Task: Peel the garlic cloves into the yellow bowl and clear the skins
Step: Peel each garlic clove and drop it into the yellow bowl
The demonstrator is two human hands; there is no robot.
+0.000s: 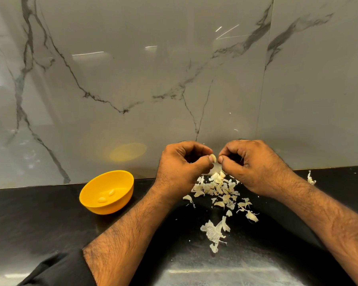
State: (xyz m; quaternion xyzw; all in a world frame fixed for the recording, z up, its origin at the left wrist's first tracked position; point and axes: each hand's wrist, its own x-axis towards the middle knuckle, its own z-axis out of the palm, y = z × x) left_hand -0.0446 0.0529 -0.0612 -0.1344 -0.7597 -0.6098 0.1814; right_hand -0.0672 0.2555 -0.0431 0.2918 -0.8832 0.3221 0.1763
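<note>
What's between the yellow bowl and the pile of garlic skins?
In the head view, the person's left forearm crosses the black counter between the yellow bowl and the garlic skins.

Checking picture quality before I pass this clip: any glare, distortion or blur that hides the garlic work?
Head view: wide-angle bowing along the counter edge; streaks of lamp glare and a yellow bowl reflection on the glossy marble wall; left hand, right hand, garlic clove and skins stay sharp.

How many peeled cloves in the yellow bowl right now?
2. One clove lies near the middle of the yellow bowl; the other clove lies nearer its front wall. The near rim may hide more.
</note>
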